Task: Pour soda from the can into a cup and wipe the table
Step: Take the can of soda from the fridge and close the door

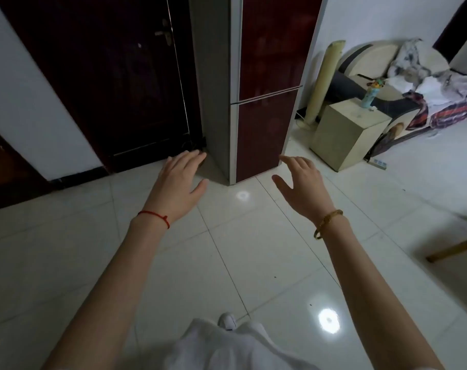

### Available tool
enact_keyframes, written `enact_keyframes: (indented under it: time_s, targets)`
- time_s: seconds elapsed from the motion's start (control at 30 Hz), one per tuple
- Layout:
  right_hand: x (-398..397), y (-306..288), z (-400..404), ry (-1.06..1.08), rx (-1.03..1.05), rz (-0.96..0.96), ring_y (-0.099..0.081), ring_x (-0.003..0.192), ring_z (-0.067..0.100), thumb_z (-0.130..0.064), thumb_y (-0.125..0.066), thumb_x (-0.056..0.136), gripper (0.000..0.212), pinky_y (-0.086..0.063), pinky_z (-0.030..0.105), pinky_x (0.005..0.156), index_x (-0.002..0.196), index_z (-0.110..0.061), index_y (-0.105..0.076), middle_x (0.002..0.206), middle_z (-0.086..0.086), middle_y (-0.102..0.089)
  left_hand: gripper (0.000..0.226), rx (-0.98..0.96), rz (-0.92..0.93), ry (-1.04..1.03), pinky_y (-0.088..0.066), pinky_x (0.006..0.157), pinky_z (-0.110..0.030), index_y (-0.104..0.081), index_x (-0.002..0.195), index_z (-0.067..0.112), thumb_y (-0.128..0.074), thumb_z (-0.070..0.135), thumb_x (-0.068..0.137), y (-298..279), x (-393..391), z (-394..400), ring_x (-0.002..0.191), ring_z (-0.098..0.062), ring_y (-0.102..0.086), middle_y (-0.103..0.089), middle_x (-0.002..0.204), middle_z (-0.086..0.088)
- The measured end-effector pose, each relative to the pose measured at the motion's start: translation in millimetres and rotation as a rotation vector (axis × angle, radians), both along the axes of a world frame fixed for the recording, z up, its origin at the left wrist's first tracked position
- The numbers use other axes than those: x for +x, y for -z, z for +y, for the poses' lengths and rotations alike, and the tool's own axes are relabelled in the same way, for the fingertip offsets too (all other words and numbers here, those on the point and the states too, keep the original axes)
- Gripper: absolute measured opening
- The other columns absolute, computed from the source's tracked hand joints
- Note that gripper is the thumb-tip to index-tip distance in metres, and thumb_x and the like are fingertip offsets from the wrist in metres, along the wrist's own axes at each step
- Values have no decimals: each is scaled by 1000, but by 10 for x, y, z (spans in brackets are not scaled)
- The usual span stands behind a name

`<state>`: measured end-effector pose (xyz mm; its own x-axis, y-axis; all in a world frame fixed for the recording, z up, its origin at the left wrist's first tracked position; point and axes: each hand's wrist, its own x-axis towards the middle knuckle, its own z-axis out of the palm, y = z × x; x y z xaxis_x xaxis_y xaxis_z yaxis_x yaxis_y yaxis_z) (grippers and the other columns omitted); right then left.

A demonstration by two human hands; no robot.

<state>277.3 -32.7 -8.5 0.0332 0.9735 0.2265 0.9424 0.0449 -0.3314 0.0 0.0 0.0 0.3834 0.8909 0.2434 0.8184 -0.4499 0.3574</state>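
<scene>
No soda can, cup or cloth shows in the head view. My left hand is stretched forward over the white tiled floor, fingers straight, holding nothing; a red string circles its wrist. My right hand is raised beside it, fingers relaxed and spread, also holding nothing, with a gold bangle on the wrist. Both hands hover in front of a tall dark-red fridge whose two doors are shut.
A dark wooden door stands left of the fridge. To the right are a beige cube stand with a small blue bottle, a rolled mat, a cluttered sofa and a power strip. A wooden furniture leg enters at right.
</scene>
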Motion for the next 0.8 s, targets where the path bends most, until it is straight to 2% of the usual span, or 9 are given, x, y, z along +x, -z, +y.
enact_keyframes:
  time_s: [0.47, 0.8]
  targets:
    - [154, 150, 1618, 25, -57, 35, -36, 136, 25, -42, -48, 97, 54, -32, 45, 114, 144, -18, -40, 140, 3, -50, 58, -78, 0, -1, -9, 124, -43, -29, 153, 18, -48, 32, 100, 86, 234, 1660, 149, -18, -20, -29, 158, -2]
    - [557, 138, 3154, -15, -69, 88, -38, 134, 28, -38, -50, 97, 52, -34, 44, 112, 143, -17, -42, 139, 5, -51, 57, -78, -20, -55, -10, 124, -42, -31, 152, 18, -49, 31, 100, 99, 660, 3065, 148, -18, -22, -31, 158, -2]
